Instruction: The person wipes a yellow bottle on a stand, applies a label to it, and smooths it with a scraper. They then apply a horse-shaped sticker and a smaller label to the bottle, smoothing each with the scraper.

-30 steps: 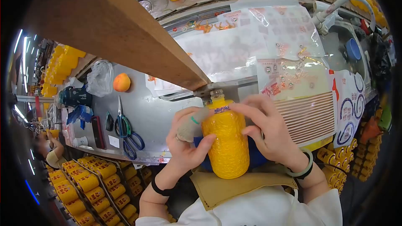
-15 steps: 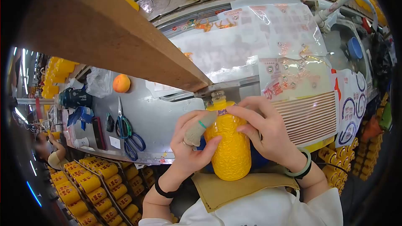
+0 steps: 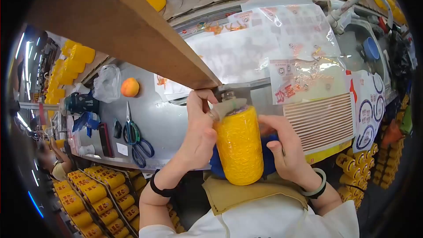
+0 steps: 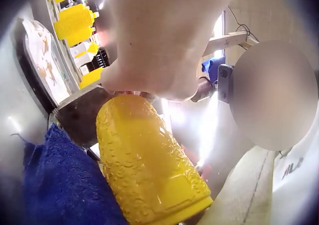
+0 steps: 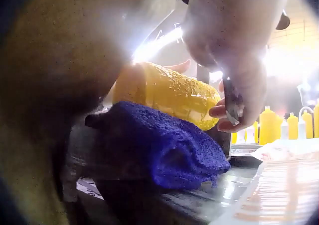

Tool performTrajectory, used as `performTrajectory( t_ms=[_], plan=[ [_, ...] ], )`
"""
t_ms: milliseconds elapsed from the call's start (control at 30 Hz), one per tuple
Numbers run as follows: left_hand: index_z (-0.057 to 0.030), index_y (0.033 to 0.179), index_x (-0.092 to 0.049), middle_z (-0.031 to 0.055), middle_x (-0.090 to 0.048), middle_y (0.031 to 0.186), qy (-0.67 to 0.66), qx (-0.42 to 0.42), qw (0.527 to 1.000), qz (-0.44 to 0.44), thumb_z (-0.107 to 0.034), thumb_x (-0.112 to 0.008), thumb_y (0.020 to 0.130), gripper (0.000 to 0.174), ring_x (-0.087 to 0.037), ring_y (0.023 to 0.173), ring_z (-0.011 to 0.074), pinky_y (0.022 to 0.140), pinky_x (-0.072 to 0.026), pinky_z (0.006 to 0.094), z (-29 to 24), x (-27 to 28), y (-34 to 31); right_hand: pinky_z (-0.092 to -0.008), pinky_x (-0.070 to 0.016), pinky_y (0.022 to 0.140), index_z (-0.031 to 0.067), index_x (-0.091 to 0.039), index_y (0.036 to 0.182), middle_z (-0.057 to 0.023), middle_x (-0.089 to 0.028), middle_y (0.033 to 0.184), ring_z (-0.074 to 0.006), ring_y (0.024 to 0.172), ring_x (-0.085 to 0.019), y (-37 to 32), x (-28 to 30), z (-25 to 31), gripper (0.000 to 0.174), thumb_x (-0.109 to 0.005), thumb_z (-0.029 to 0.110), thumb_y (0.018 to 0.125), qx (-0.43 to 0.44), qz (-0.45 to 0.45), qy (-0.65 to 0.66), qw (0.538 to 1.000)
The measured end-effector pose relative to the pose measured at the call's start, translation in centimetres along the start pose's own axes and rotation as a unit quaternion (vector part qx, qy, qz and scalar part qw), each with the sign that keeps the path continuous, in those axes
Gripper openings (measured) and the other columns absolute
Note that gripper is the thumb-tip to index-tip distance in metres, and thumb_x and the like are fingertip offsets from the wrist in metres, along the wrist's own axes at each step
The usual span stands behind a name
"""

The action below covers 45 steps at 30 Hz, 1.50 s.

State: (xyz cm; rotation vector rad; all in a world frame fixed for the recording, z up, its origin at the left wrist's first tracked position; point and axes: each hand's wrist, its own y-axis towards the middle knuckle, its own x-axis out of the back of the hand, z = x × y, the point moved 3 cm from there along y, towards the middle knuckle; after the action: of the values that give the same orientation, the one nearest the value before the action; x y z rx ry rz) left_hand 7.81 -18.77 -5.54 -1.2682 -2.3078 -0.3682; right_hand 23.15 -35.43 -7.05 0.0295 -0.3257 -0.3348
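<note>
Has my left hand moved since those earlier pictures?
Yes. In the head view, your left hand has moved forward, up the picture, and now reaches closer to the lower end of the wooden beam.

"What is being touched by the left hand (image 3: pixel 198 130)?"

"The shoulder of the yellow bottle (image 3: pixel 240 147) is being touched, while the right hand (image 3: pixel 285 145) is being held close beside it."

"And what is being supported by the desk (image 3: pixel 169 121)?"

"Scissors (image 3: pixel 133 132) and a peach (image 3: pixel 130 87) at left, while a striped sheet (image 3: pixel 319 119) is being supported at right."
</note>
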Motion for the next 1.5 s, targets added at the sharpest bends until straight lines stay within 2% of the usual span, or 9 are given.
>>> performTrajectory(
  t_ms=[133, 267, 500, 667, 867, 967, 1033, 1200, 1500],
  plan=[
    [0.0069, 0.136, -0.05, 0.0093, -0.034, 0.116, -0.225, 0.004, 0.973, -0.061, -0.071, -0.02, 0.103, 0.09, -0.038, 0.119, 0.0183, 0.11, -0.0306, 0.0357, 2.0, 0.2, -0.9, -0.0417, -0.0535, 0.088, -0.0006, -0.049, 0.144, -0.0208, -0.054, 0.133, -0.0336, 0.098, -0.065, -2.8, 0.2, -0.6, 0.064, -0.075, 0.026, 0.092, -0.022, 0.033, -0.024, 0.999],
    [0.0017, 0.127, -0.039, 0.0066, -0.034, 0.119, -0.185, 0.038, 0.982, 0.001, -0.077, -0.017, 0.101, 0.086, -0.044, 0.125, 0.0173, 0.114, -0.0302, 0.0347, 2.2, -0.7, -1.0, -0.0456, -0.0519, 0.09, -0.0095, -0.032, 0.153, -0.0257, -0.048, 0.146, -0.0372, 0.099, -0.064, -3.5, -1.9, -0.9, 0.108, -0.089, 0.028, 0.069, 0.064, 0.075, -0.111, 0.989],
    [-0.0007, 0.129, -0.028, 0.0171, -0.046, 0.134, -0.272, 0.038, 0.962, 0.009, -0.084, -0.011, 0.093, 0.092, -0.042, 0.135, 0.0211, 0.12, -0.0267, 0.0394, 2.3, -1.4, -0.6, -0.0302, -0.05, 0.064, -0.0003, -0.059, 0.141, -0.0377, -0.053, 0.142, -0.022, 0.062, -0.058, -3.7, -1.7, 2.6, 0.073, -0.071, 0.012, 0.07, 0.169, 0.063, -0.291, 0.94],
    [-0.0026, 0.127, -0.025, 0.0175, -0.046, 0.135, -0.269, 0.036, 0.962, 0.026, -0.084, -0.011, 0.094, 0.089, -0.042, 0.135, 0.0207, 0.119, -0.0266, 0.0392, 2.0, -1.4, -0.5, -0.0277, -0.0472, 0.062, -0.001, -0.059, 0.141, -0.0385, -0.053, 0.141, -0.0177, 0.054, -0.051, -3.6, -2.3, 0.7, 0.065, -0.063, 0.008, 0.077, 0.08, -0.021, -0.285, 0.955],
    [0.0079, 0.132, -0.053, 0.0151, -0.044, 0.13, -0.217, 0.037, 0.975, -0.021, -0.078, -0.014, 0.1, 0.1, -0.047, 0.122, 0.0233, 0.117, -0.0284, 0.0378, 2.3, -1.1, -0.6, -0.0273, -0.0465, 0.061, 0.0011, -0.062, 0.138, -0.0355, -0.051, 0.146, -0.0124, 0.056, -0.05, -3.5, -2.0, 2.7, 0.063, -0.07, 0.014, 0.077, 0.191, 0.075, -0.297, 0.933],
    [0.0033, 0.133, -0.054, 0.0048, -0.04, 0.124, -0.177, 0.045, 0.983, -0.011, -0.086, -0.016, 0.094, 0.105, -0.041, 0.129, 0.0175, 0.115, -0.0259, 0.0374, 2.1, -0.8, -0.8, -0.0297, -0.0496, 0.063, 0.0016, -0.061, 0.139, -0.0308, -0.051, 0.147, -0.0151, 0.064, -0.056, -3.5, -1.2, 1.9, 0.071, -0.082, 0.029, 0.077, 0.123, 0.078, -0.198, 0.969],
    [0.0104, 0.128, -0.063, 0.0173, -0.052, 0.129, -0.18, -0.045, 0.974, -0.131, -0.066, -0.032, 0.104, 0.086, -0.053, 0.116, 0.0283, 0.107, -0.0396, 0.0386, 2.0, -0.5, -1.5, -0.0312, -0.0512, 0.065, 0.0015, -0.06, 0.139, -0.0278, -0.053, 0.145, -0.0177, 0.068, -0.058, -2.4, -0.2, 2.4, 0.076, -0.084, 0.037, 0.076, 0.096, 0.054, -0.13, 0.985],
    [0.0056, 0.135, -0.058, 0.0189, -0.067, 0.122, -0.055, -0.116, 0.975, -0.183, -0.039, -0.049, 0.105, 0.055, -0.061, 0.112, 0.0301, 0.101, -0.0456, 0.0417, 0.8, -1.0, -3.0, -0.0349, -0.054, 0.069, 0.001, -0.058, 0.141, -0.0179, -0.059, 0.126, -0.0248, 0.078, -0.062, 2.1, 1.3, 1.5, 0.081, -0.082, 0.049, 0.08, 0.093, 0.006, -0.134, 0.987],
    [0.0028, 0.121, -0.071, 0.0155, -0.072, 0.121, 0.007, -0.114, 0.969, -0.218, -0.004, -0.078, 0.08, 0.041, -0.065, 0.111, 0.0292, 0.096, -0.0522, 0.0367, 0.5, -2.0, -3.2, -0.0345, -0.0499, 0.065, 0.0154, -0.07, 0.128, -0.0075, -0.061, 0.113, -0.0194, 0.067, -0.055, 4.5, -0.1, 0.9, 0.053, -0.079, 0.042, 0.083, 0.122, -0.002, -0.16, 0.979]
  ],
)
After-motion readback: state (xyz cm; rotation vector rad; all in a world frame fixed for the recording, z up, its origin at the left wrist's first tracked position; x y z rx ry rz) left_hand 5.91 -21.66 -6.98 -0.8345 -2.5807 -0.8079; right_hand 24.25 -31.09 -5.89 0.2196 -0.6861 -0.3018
